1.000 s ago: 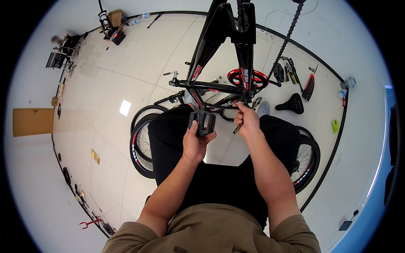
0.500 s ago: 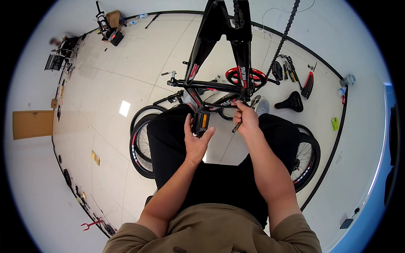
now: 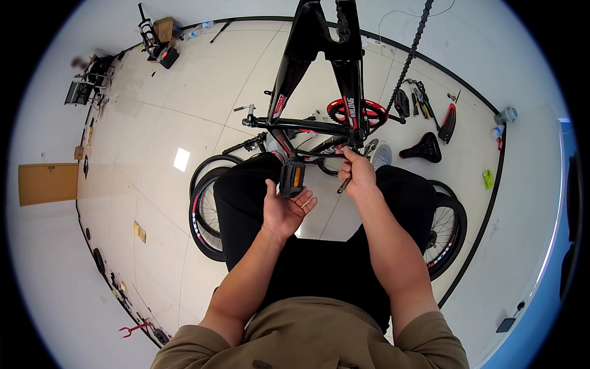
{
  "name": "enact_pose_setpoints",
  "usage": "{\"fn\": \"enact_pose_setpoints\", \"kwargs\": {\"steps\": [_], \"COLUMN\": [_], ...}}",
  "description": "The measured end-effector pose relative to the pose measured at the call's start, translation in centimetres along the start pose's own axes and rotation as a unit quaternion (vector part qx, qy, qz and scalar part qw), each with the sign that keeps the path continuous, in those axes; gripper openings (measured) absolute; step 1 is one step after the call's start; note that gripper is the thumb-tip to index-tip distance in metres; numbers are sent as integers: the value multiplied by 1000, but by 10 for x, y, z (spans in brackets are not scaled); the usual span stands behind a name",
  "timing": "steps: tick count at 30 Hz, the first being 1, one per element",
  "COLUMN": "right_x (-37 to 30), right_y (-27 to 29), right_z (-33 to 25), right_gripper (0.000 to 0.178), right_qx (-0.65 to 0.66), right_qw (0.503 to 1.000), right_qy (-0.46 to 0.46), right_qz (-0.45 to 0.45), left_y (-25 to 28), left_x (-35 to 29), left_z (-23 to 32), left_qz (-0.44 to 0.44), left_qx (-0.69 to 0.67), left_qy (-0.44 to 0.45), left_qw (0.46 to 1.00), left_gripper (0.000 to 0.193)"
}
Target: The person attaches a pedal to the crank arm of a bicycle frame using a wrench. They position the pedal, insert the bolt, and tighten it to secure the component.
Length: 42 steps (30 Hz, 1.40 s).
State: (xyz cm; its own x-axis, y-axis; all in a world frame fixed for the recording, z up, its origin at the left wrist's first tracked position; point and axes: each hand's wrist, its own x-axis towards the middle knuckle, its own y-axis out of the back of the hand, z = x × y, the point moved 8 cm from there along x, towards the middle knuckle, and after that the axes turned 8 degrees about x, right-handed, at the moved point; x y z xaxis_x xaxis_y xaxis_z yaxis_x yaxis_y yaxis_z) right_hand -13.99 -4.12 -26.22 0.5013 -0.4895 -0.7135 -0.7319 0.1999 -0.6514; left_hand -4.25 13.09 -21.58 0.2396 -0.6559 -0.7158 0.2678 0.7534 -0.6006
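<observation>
Black pedal [image 3: 292, 179]: here it is, hanging off the near end of the crank arm [image 3: 316, 154], between the knees and closer to the left one, amber reflector [image 3: 297, 177] facing up
Left grip [image 3: 284, 212]: palm turned up, fingers spread and loose right beneath the pedal, clamped on nothing; whether a fingertip brushes the pedal, I cannot tell
Right grip [image 3: 358, 175]: fingers curled firmly round a slim metal tool [image 3: 344, 185], its lower end poking out below the hand, its upper end lost to view by the crank
Step in hand: looks like pedal-and-crank work, probably a check of how the pedal sits or swings on its axle
Next move: calls, I'd judge, for the left fingers to close on the pedal body and steady it, with the right holding the crank end firm; a swinging pedal could slip away
Bike frame [image 3: 292, 74]: black, rising just beyond both hands, red chainring [image 3: 332, 111] behind its lower tubes, chain [image 3: 413, 55] dangling to the right
Floor [image 3: 153, 184]: saddle [image 3: 421, 149] and hand tools [image 3: 419, 98] off right, wheels [image 3: 194, 215] beside the legs
</observation>
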Motion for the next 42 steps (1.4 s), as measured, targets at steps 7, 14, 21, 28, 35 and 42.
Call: {"fn": "enact_pose_setpoints", "kwargs": {"steps": [7,14,21,28,35,42], "right_x": [-2,-2,0,-2,-3,-4], "right_y": [-2,-1,-2,-1,-2,-5], "right_z": [0,0,0,0,0,0], "right_gripper": [16,18,18,17,16,17], "right_qx": [-3,-3,-7,-5,-2,7], "right_qw": [1000,1000,1000,1000,1000,1000], "right_qy": [0,-6,3,0,-3,3], "right_qz": [6,5,0,8,11,8], "left_y": [-7,-26,-19,-6,-54,-24], "left_x": [-21,-23,-6,-2,-51,-22], "left_z": [23,39,10,10,47,38], "left_qz": [145,136,19,17,152,106], "left_qx": [254,528,112,123,625,453], "left_qy": [-179,-400,-57,-57,-446,-328], "left_qw": [939,736,992,991,623,822], "left_gripper": [63,58,57,54,91,58]}}
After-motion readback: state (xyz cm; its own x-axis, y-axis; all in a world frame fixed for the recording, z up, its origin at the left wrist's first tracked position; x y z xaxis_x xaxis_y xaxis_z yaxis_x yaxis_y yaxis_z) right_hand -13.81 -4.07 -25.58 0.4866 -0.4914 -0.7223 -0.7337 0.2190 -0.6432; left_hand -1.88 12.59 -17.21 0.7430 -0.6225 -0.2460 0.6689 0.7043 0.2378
